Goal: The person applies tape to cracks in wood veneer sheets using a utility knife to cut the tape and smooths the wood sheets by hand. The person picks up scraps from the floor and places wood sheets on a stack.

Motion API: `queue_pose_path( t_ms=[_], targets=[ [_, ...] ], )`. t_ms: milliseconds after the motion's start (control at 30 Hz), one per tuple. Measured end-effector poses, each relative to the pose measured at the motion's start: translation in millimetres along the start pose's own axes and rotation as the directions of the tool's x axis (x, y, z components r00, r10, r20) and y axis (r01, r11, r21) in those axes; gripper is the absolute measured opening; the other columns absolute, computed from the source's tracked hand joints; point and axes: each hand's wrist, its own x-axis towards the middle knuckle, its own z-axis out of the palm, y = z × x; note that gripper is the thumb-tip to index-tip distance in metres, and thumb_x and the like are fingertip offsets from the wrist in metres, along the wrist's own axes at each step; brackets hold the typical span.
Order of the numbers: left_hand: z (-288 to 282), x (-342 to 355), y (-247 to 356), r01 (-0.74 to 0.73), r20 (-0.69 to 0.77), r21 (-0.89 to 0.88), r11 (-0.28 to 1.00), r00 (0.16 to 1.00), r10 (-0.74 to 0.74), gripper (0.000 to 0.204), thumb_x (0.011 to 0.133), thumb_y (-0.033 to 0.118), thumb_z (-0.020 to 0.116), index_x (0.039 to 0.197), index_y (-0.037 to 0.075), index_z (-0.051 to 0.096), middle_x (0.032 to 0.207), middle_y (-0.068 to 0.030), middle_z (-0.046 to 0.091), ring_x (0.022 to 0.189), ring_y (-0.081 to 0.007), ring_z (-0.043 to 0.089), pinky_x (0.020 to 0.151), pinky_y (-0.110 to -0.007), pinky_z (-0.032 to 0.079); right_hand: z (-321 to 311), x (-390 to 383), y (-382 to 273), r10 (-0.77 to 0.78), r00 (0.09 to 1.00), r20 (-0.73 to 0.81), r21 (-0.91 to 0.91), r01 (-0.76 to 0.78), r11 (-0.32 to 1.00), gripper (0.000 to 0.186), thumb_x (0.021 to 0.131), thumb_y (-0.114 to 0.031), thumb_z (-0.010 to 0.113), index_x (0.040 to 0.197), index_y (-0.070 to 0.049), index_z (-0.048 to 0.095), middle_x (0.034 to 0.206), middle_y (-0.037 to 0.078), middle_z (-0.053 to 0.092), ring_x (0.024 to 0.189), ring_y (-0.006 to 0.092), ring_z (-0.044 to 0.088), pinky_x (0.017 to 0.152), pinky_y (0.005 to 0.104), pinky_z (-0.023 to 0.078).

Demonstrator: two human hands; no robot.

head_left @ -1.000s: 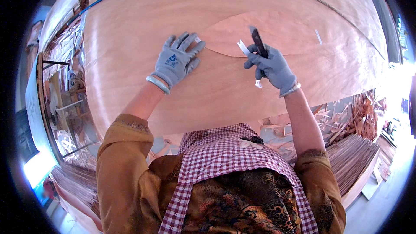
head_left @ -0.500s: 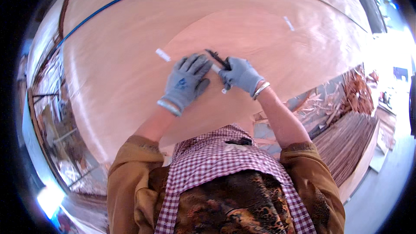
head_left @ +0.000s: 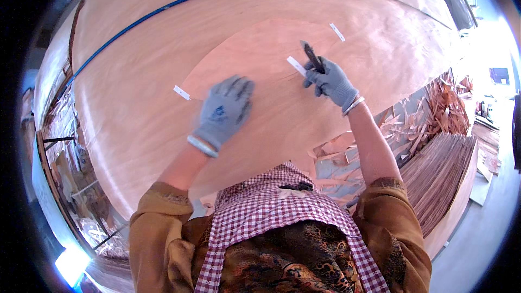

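Note:
A wide, pale pinkish-brown sheet of wood veneer [head_left: 135, 125] spreads in front of me. On it lies a pinker piece with a curved edge [head_left: 239, 54]; one short white tape strip [head_left: 182, 93] sits at its left edge and another white strip [head_left: 337, 32] at its right. My left hand [head_left: 221, 111], in a grey glove, rests over the sheet just below the pinker piece, fingers stretched out and slightly blurred. In my gloved right hand [head_left: 335, 86] is a black knife [head_left: 311, 55], tip pointing away. A loose white tape strip [head_left: 296, 66] sticks out from the same fingers.
A blue rod or hose [head_left: 179, 1] arcs across the far part of the sheet. To the right are torn veneer scraps [head_left: 448, 111] and a stack of brown veneer sheets [head_left: 439, 176]. A dark metal frame [head_left: 54, 184] stands at the left.
My right hand has moved right and away from my left hand, carrying the knife and a tape strip. The left hand has slid slightly nearer to me. The view has shifted a little.

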Motion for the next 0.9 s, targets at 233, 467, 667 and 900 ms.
queue_pose_path(
  t_ms=[233, 467, 667, 900],
  targets=[
    [67, 102, 54, -0.171, -0.224, -0.027, 0.985, 0.961, 0.16, 0.043, 0.085, 0.024, 0.055, 0.124, 0.008, 0.054, 0.129, -0.0088, 0.053, 0.122, -0.0263, 0.046, 0.107, -0.042, 0.03, -23, 15, 14, 0.072, 0.989, -0.125, -0.323, -0.11, 0.94, 0.017, 0.083, -0.012, 0.063, 0.085, 0.001, 0.053, 0.069, 0.009, 0.062, 0.053, 0.0145, 0.057, 0.047, 0.0301, 0.046],
    [66, 112, 59, -0.104, -0.119, 0.039, 0.994, 0.987, 0.108, 0.043, 0.081, 0.031, 0.061, 0.12, 0.015, 0.058, 0.127, -0.0042, 0.055, 0.122, -0.0222, 0.046, 0.104, -0.045, 0.031, -19, -16, 16, 0.147, 0.989, 0.024, -0.267, -0.135, 0.954, 0.021, 0.086, -0.019, 0.063, 0.079, 0.0, 0.054, 0.057, 0.006, 0.057, 0.048, 0.0119, 0.057, 0.045, 0.0296, 0.045],
    [59, 113, 45, -0.107, -0.099, -0.036, 0.994, 0.99, 0.103, 0.039, 0.081, 0.025, 0.059, 0.118, 0.011, 0.06, 0.126, -0.0083, 0.055, 0.121, -0.0248, 0.047, 0.105, -0.045, 0.031, -29, 56, -45, -0.189, 0.978, 0.086, -0.174, 0.201, 0.964, 0.026, 0.088, -0.026, 0.062, 0.081, -0.002, 0.056, 0.063, 0.003, 0.059, 0.054, 0.0093, 0.057, 0.047, 0.0258, 0.043],
    [52, 195, -8, -0.117, -0.383, 0.036, 0.993, 0.916, 0.122, 0.037, 0.085, 0.02, 0.054, 0.12, 0.007, 0.057, 0.126, -0.0092, 0.056, 0.12, -0.0251, 0.049, 0.105, -0.041, 0.033, -59, 139, -40, 0.061, 0.998, -0.031, -0.174, -0.066, 0.983, 0.013, 0.087, -0.013, 0.062, 0.092, -0.003, 0.055, 0.073, 0.008, 0.063, 0.051, 0.0099, 0.05, 0.042, 0.0213, 0.036]
  ],
)
